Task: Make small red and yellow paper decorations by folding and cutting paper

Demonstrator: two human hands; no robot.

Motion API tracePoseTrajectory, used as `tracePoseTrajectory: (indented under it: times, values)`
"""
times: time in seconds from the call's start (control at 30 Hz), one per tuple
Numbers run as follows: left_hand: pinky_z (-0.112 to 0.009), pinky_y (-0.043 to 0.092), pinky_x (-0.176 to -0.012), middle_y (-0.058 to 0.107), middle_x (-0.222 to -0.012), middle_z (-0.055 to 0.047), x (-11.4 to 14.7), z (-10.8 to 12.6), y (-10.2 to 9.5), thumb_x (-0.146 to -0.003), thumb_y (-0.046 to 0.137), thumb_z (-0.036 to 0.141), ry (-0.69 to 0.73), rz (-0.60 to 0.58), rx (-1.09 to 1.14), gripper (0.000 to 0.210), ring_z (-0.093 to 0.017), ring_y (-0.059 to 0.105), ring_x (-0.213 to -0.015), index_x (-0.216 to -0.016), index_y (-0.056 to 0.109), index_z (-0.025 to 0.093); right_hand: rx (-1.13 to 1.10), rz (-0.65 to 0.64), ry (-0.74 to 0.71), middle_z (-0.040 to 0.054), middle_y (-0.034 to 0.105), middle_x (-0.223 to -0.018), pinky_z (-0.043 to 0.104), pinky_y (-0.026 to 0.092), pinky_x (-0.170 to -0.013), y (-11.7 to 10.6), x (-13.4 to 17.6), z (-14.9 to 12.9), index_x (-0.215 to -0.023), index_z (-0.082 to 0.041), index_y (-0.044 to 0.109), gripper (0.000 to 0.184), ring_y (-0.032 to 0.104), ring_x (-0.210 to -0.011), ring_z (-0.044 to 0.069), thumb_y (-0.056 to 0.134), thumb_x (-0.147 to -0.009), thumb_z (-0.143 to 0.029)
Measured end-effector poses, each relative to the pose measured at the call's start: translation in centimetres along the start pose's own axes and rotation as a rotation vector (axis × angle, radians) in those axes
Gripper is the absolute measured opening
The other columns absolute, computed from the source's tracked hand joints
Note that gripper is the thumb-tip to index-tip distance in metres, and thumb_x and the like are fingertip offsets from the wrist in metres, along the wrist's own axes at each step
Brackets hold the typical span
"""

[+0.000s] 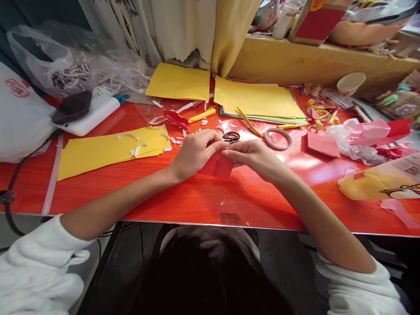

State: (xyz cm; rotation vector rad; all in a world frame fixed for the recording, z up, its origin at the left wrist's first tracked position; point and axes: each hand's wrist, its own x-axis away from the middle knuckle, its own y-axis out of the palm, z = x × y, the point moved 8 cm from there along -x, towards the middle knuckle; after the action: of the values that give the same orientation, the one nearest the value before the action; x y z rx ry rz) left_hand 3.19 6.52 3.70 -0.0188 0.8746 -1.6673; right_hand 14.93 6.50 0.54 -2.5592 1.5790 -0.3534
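A folded piece of red paper [220, 167] is pinched at its upper edge by both hands, just above the red table. My left hand [197, 151] grips it from the left with thumb and bent fingers. From the right, my right hand [254, 156] pinches the same paper between thumb and fingers. Right behind the fingertips lie scissors with black handles [231, 136]; their blades are hidden. A roll of tape [278, 138] rests to the right, beyond my right hand. Small white paper scraps [175, 141] are scattered beside my left hand.
Yellow paper strips [111, 151] lie left; yellow sheets [179, 82] and a stack of coloured paper [259, 99] lie behind. Red paper squares [323, 145], crumpled tissue [356, 135] and a drink cup [377, 179] are right. A phone [72, 107] rests on a white box [93, 116].
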Motion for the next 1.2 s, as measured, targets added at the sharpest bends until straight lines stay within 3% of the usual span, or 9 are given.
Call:
tracePoseTrajectory:
  times: [0.1, 0.3, 0.67, 1.2]
  values:
    - [-0.024, 0.040, -0.065, 0.065, -0.076, -0.002, -0.3, -0.2, 0.0, -0.087, 0.051, 0.032, -0.024, -0.053, 0.013, 0.022, -0.011, 0.054, -0.069, -0.075, 0.061, 0.015, 0.006, 0.029, 0.000, 0.0046, 0.068, -0.078, 0.030, 0.055, -0.069, -0.2, -0.1, 0.0, -0.078, -0.016, 0.071, 0.031, 0.064, -0.077, 0.018, 0.070, -0.073, -0.046]
    - [-0.024, 0.040, -0.060, 0.065, -0.075, -0.002, -0.9, -1.5, 0.8, -0.083, 0.055, 0.035, -0.148, -0.300, 0.070, 0.024, -0.012, 0.055, -0.067, -0.077, 0.066, 0.015, 0.078, 0.095, -0.050, 0.0044, 0.064, -0.074, 0.027, 0.053, -0.067, -1.5, -0.1, -0.3, -0.076, -0.015, 0.070, 0.034, 0.061, -0.073, 0.016, 0.069, -0.073, -0.049]
    - [-0.025, 0.041, -0.061, 0.065, -0.070, -0.002, -1.1, -1.4, 0.6, -0.079, 0.059, 0.029, -0.232, -0.344, 0.151, 0.020, -0.012, 0.056, -0.066, -0.070, 0.066, 0.013, 0.077, 0.076, -0.056, 0.0065, 0.067, -0.080, 0.030, 0.055, -0.072, -1.7, -0.1, -0.4, -0.080, -0.015, 0.070, 0.040, 0.063, -0.079, 0.019, 0.066, -0.074, -0.054]
    - [-0.024, 0.040, -0.061, 0.063, -0.067, -0.001, -0.9, -2.1, 0.8, -0.076, 0.061, 0.031, -0.290, -0.301, 0.208, 0.019, -0.011, 0.054, -0.064, -0.068, 0.066, 0.013, 0.143, 0.096, -0.062, 0.0048, 0.066, -0.074, 0.031, 0.054, -0.069, -1.5, 0.1, -0.9, -0.078, -0.015, 0.071, 0.028, 0.062, -0.074, 0.018, 0.068, -0.075, -0.044]
